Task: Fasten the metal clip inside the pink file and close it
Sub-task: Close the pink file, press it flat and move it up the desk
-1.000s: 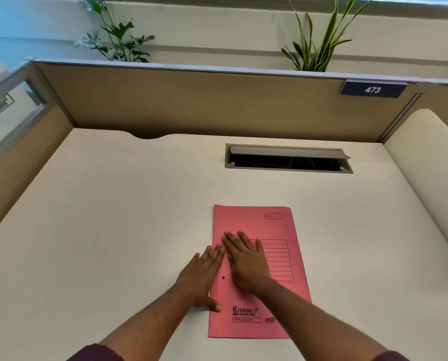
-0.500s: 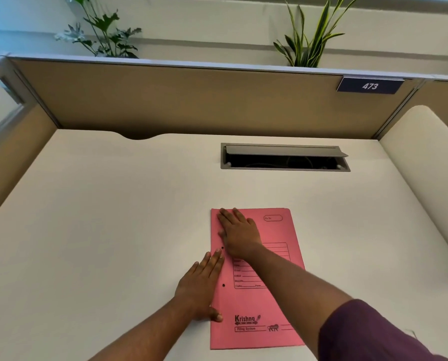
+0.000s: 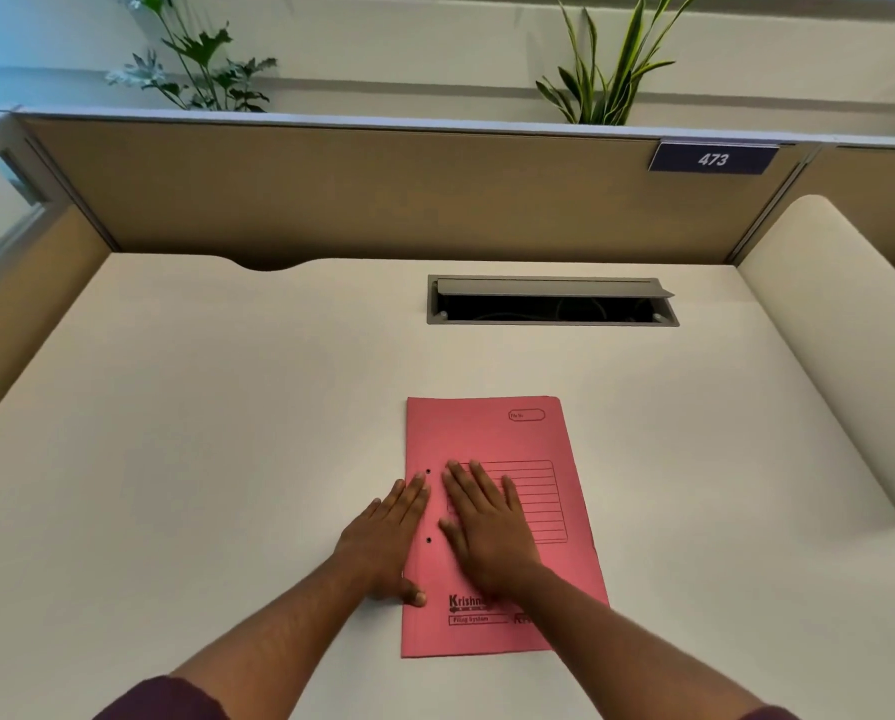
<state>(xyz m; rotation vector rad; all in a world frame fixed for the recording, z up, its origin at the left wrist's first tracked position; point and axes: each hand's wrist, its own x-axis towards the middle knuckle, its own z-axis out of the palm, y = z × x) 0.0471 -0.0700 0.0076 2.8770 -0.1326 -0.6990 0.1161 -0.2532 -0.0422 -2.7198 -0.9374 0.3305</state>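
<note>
Pink file (image 3: 492, 439) closed; both hands flat, pressing it.

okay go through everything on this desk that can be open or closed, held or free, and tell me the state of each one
Pink file: closed, lying flat on the desk, front cover up.
Left hand: open, flat, resting across the file's left edge.
Right hand: open, palm down, pressing on the cover.
Cable hatch: lid raised, opening exposed.
Metal clip: not visible.

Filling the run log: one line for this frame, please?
file: closed, flat on desk | left hand: flat, at spine edge | right hand: flat on cover | clip: hidden
</note>
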